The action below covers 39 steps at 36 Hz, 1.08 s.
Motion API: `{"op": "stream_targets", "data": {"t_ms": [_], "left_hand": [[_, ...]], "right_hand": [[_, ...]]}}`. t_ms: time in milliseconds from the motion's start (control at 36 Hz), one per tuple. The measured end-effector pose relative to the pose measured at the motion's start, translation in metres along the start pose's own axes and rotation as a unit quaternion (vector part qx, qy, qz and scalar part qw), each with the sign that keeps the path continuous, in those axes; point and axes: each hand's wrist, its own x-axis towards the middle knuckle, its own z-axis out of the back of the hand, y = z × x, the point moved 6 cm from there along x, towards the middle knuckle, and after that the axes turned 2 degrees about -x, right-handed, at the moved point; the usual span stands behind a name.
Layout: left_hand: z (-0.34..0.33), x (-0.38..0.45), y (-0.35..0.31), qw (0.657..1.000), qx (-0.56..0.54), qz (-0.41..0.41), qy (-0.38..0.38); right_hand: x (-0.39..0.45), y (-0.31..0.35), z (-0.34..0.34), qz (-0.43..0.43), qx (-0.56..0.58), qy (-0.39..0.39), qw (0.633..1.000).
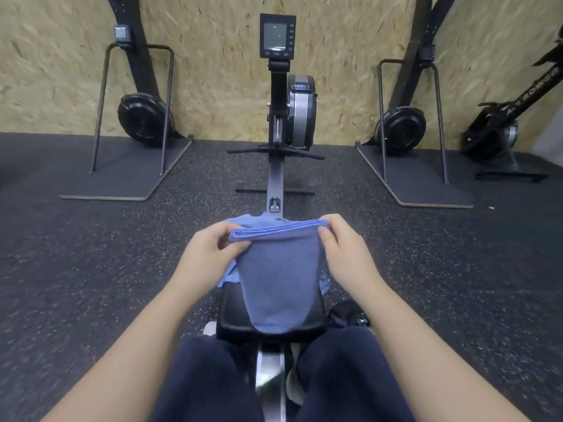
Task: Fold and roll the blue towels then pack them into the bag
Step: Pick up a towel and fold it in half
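Observation:
A folded blue towel (278, 278) hangs in front of me over the black rower seat (227, 318). My left hand (210, 254) pinches its upper left corner and my right hand (344, 248) pinches its upper right corner, so the folded top edge stretches between them. More blue towel fabric (256, 222) lies bunched behind and under it on the seat. A black bag (348, 313) lies on the floor just right of the seat, partly hidden by my right arm and leg.
I sit astride the rowing machine rail (275, 184), with its monitor (276, 36) and flywheel ahead by the wooden wall. Ski machines on platforms (122, 175) (417, 178) stand left and right. Another rower (499, 129) leans at far right. Speckled rubber floor surrounds me.

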Motion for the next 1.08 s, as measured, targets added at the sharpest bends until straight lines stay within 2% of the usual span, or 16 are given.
{"op": "stream_targets", "data": {"t_ms": [139,278,389,750,944,1000,1083], "left_hand": [[-0.014,0.005,0.025,0.99,-0.132,0.038,0.016],[-0.028,0.002,0.067,0.974,-0.207,0.096,0.013],[-0.039,-0.004,0.098,0.966,-0.226,0.122,0.002],[-0.067,0.045,0.19,0.981,-0.112,0.16,0.005],[-0.072,0.093,0.221,0.988,0.046,0.147,0.027],[-0.077,0.104,0.229,0.986,0.049,0.156,0.026],[-0.091,0.117,0.243,0.982,-0.009,0.185,0.024]], "right_hand": [[0.01,-0.027,-0.02,-0.021,0.02,0.023,0.999],[0.01,-0.06,-0.048,-0.046,0.036,0.048,0.997],[0.007,-0.083,-0.068,-0.05,0.037,0.064,0.996],[0.054,-0.152,-0.13,-0.11,0.006,0.094,0.989],[0.101,-0.182,-0.153,-0.114,-0.077,0.087,0.987],[0.111,-0.192,-0.161,-0.128,-0.076,0.081,0.986],[0.124,-0.209,-0.174,-0.172,-0.032,0.072,0.982]]}}
